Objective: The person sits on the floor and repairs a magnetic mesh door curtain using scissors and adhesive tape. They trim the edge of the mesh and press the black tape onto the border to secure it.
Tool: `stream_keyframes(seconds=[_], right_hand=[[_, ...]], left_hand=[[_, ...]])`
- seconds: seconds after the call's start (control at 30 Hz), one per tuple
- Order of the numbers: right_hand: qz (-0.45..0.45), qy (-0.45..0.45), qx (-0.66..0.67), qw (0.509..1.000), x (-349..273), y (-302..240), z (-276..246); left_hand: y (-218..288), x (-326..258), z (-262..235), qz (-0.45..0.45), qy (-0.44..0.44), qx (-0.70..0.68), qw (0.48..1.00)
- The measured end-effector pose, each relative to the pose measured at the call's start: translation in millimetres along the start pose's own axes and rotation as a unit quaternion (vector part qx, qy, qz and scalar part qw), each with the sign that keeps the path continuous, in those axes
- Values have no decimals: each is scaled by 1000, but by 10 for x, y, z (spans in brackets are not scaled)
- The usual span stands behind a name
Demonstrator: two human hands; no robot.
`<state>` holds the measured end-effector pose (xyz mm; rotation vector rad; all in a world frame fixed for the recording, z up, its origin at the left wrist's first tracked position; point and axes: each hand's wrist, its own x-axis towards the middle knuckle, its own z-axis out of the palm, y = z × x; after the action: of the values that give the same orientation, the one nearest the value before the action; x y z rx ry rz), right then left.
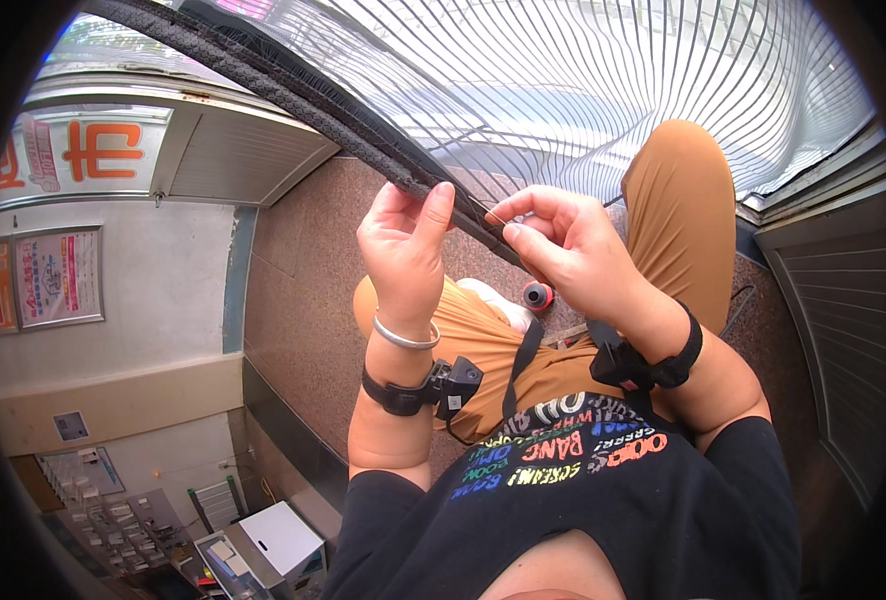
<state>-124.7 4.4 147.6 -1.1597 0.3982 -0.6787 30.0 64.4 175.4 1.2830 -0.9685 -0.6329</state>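
Observation:
A black woven edge band [293,105] runs slantwise from the upper left down to my hands. It borders a sheer, dark-striped mesh curtain [583,90] that spreads across the top. My left hand [403,245] is closed on the band, thumb on top and fingers curled beneath. Just right of it, my right hand [583,250] pinches a thin, needle-like piece [498,217] against the same band. Its far tip is too fine to follow. Both wrists carry black straps with small devices.
A red-and-black round object [538,295] stands on the speckled floor [298,240] between my legs, beside a white shoe [500,303]. Grey slatted panels [248,155] rise at left and right. Lower left, a table with a white top [281,538] stands below wall posters [58,278].

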Motion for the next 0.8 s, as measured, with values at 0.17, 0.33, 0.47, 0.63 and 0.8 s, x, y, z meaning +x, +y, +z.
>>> stream_keyframes(seconds=[0.17, 0.33, 0.47, 0.63, 0.8], right_hand=[[-25, 8, -8, 1000, 15, -27, 33], [-21, 15, -3, 1000, 57, 8, 41], [-21, 15, -5, 1000, 46, 11, 55], [-16, 33, -12, 999, 26, -8, 43], [-15, 39, 4, 999, 31, 5, 71]], left_hand=[[22, -8, 17, -7, 5, 7, 1000], [29, -5, 34, -6, 7, 5, 1000], [23, -8, 22, -6, 7, 4, 1000], [18, -14, 29, -8, 10, 4, 1000], [19, -20, 37, -7, 13, 9, 1000]])
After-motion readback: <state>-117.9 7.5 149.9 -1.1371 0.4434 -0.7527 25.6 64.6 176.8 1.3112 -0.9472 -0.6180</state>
